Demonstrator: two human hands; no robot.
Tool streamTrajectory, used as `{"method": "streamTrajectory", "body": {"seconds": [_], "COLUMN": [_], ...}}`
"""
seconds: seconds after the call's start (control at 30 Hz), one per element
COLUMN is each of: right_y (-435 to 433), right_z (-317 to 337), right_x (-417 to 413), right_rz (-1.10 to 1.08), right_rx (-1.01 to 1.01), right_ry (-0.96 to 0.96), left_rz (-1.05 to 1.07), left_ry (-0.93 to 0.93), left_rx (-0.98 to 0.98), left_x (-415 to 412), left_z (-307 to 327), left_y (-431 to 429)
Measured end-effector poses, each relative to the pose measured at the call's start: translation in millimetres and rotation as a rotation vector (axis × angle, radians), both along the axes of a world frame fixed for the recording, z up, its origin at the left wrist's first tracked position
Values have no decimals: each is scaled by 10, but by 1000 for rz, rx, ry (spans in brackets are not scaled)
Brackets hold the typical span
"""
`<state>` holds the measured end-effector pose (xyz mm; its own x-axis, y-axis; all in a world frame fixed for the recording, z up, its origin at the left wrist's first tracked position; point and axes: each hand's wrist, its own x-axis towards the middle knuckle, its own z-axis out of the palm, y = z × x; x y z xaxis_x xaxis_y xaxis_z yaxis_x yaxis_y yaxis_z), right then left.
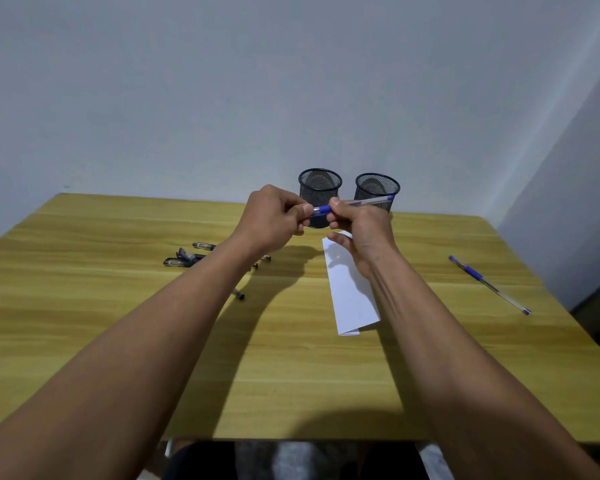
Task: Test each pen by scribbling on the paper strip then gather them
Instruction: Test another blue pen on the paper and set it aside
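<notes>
both hands hold one blue pen [355, 203] up in the air above the table [118, 323], in front of two mesh cups [320, 188]: the left hand [274, 216] pinches the tip end and the right hand [359, 230] wraps the middle, so it looks like the cap is coming off or going on. next the pen tip should go down to the white paper strip [350, 292], which lies right under the hands. there is lots of bare table around the strip, but another blue pen [487, 284] lies near the right edge and dark pens [187, 258] lie to the left.

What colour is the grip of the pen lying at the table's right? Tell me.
Blue grip on the pen; head view.
</notes>
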<state>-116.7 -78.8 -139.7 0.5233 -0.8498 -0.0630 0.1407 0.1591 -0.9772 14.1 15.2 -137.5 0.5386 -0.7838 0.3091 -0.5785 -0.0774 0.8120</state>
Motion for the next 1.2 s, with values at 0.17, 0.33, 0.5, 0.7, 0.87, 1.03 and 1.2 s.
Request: {"method": "streamTrajectory", "body": {"seconds": [0.17, 0.33, 0.5, 0.7, 0.87, 1.03, 1.2], "right_y": [-136, -322, -220, -216, -252, -337, -368], "right_z": [49, 14, -181, -515, -671, -770, -800], "right_x": [-70, -310, -123, -147, -176, -214, -219], "right_rz": [-113, -66, -59, -98, -75, -63, -73], "right_rx": [156, -87, -146, -60, -72, -111, -111], "right_ry": [-142, 52, 131, 141, 96, 117, 118], "left_rz": [39, 116, 125, 202, 222, 232, 161], "left_ry": [44, -5, -52, -93, -206, -303, -484], "left_rx": [23, 59, 154, 243, 318, 349, 324], "left_x": [132, 270, 153, 163, 107, 10, -286], "left_z": [36, -117, -328, -658, -781, -725, -698], "left_y": [21, 150, -223, -559, -745, -680, -307]}}
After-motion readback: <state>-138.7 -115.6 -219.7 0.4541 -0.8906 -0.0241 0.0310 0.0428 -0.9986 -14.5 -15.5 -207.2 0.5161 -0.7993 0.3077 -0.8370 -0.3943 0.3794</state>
